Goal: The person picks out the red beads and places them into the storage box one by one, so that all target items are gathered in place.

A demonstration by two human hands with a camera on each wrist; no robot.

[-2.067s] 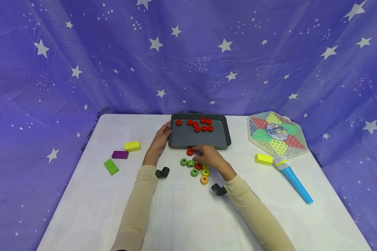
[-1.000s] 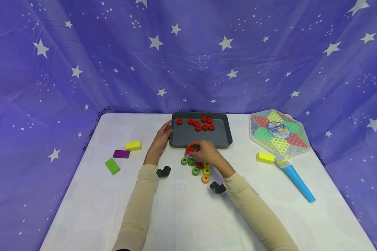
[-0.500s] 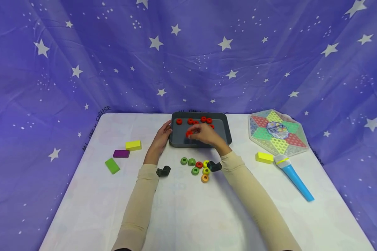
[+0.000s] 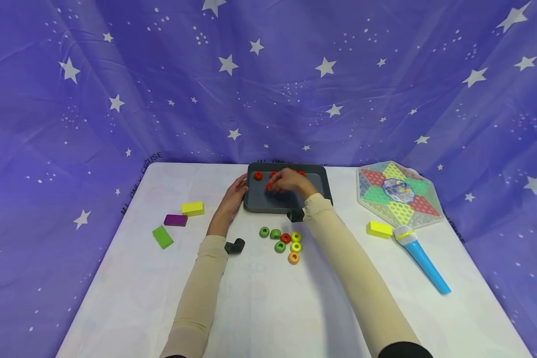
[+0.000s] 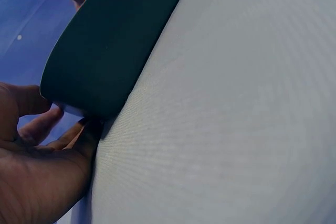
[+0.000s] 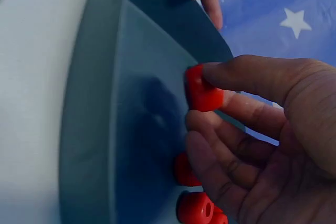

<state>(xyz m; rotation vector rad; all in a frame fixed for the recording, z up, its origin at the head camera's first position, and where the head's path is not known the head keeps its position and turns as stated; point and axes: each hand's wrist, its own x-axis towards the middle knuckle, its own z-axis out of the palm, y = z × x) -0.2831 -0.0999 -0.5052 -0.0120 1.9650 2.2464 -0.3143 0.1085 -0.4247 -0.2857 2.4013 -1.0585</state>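
A dark grey tray (image 4: 264,203) stands at the back of the table, with several red ring-shaped beads (image 4: 258,176) in it. My right hand (image 4: 290,180) is over the tray's middle and hides part of the beads. Between its thumb and finger it pinches one red bead (image 6: 205,90), close over the tray floor. My left hand (image 4: 232,198) touches the tray's left end, thumb and fingertips against the wall in the left wrist view. In front of the tray lie loose beads: green (image 4: 264,232), red (image 4: 285,238), yellow (image 4: 296,246) and orange (image 4: 294,257).
To the left lie a yellow block (image 4: 193,208), a purple block (image 4: 176,220) and a green block (image 4: 163,237). At right are a six-sided star-patterned board (image 4: 402,191), another yellow block (image 4: 379,229) and a toy microphone (image 4: 425,263). A purple star-printed cloth (image 4: 268,89) hangs behind the white table (image 4: 259,308).
My right hand took a red bead from in front of the tray, lifted it over the front rim and lowered it over the tray floor. My left hand stayed at the tray's left end.
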